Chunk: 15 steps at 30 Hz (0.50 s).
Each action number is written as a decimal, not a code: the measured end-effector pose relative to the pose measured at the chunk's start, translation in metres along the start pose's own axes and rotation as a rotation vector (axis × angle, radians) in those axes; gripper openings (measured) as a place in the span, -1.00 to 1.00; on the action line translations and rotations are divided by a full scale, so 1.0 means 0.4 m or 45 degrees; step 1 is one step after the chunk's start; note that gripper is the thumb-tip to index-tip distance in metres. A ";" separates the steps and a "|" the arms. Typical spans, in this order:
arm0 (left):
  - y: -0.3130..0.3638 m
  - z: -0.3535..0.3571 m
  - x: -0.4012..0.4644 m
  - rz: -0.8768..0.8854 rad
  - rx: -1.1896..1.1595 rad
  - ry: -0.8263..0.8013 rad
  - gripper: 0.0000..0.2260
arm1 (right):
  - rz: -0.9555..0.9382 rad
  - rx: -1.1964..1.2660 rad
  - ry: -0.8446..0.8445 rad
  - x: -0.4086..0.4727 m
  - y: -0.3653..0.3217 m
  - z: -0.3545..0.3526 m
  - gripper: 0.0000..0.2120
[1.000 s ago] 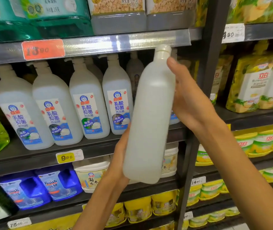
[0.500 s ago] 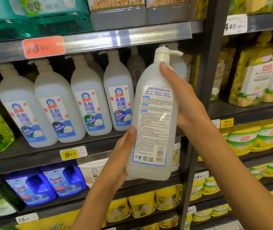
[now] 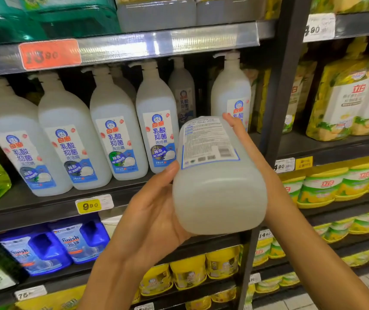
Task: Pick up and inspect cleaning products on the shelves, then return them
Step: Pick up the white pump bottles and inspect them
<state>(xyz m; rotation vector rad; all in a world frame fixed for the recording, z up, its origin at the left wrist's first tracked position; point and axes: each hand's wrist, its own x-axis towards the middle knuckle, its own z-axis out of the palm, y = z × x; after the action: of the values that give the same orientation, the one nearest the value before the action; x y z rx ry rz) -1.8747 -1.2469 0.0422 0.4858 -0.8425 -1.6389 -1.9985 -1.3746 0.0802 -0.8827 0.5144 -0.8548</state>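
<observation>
Bottle (image 3: 219,184) has tipped since half a second ago: it was upright with the back label square to the camera, now its base swings toward the lens and the pump end points away toward 12 o'clock. Reads as checking the bottom, so inspection is ongoing and the return is not yet done.

Left hand (image 3: 154,211) cups the bottle's lower side at 9 o'clock, thumb on the label edge. Right hand (image 3: 246,139) wraps the far side; only fingertips show at 1 o'clock. Both hands closed on it.

Open gap in the shelf (image 3: 44,209) row at 12 o'clock, between two matching bottles, likely its slot. Neighbours (image 3: 156,135) stand close either side; the upper shelf edge leaves little room for the pump.
</observation>
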 end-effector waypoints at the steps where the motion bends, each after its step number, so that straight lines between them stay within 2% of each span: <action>1: 0.008 0.009 0.001 0.004 -0.001 -0.015 -0.66 | -0.007 -0.019 0.007 -0.009 0.004 -0.006 -0.64; 3: 0.017 0.018 0.006 0.002 0.002 -0.045 -0.60 | 0.013 -0.015 0.077 -0.043 0.011 -0.003 -0.34; 4: 0.017 0.016 0.007 -0.006 -0.008 -0.065 -0.59 | 0.025 -0.014 0.072 -0.057 0.011 0.001 -0.25; 6: 0.011 0.010 0.009 -0.010 -0.059 -0.137 -0.61 | 0.011 -0.027 0.034 -0.051 0.010 0.002 -0.34; 10: 0.005 -0.004 0.020 -0.066 -0.189 -0.131 -0.62 | -0.090 0.043 0.096 0.024 -0.003 0.005 -0.61; 11: 0.004 -0.008 0.024 -0.059 -0.200 -0.095 -0.58 | -0.036 0.083 0.072 0.035 -0.007 0.011 -0.69; 12: 0.001 -0.010 0.028 -0.049 -0.172 -0.018 -0.56 | 0.049 0.129 0.033 0.040 -0.012 0.019 -0.70; 13: -0.006 -0.015 0.028 -0.049 -0.114 0.061 -0.58 | 0.079 0.130 0.021 0.044 -0.015 0.016 -0.63; 15: -0.015 -0.029 0.021 -0.037 0.020 0.212 -0.66 | 0.004 0.074 -0.003 0.049 -0.026 0.006 -0.56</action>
<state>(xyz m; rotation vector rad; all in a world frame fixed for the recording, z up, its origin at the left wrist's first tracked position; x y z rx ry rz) -1.8723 -1.2576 0.0311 0.6390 -0.7274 -1.5948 -1.9902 -1.3931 0.0893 -0.8298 0.4864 -0.8614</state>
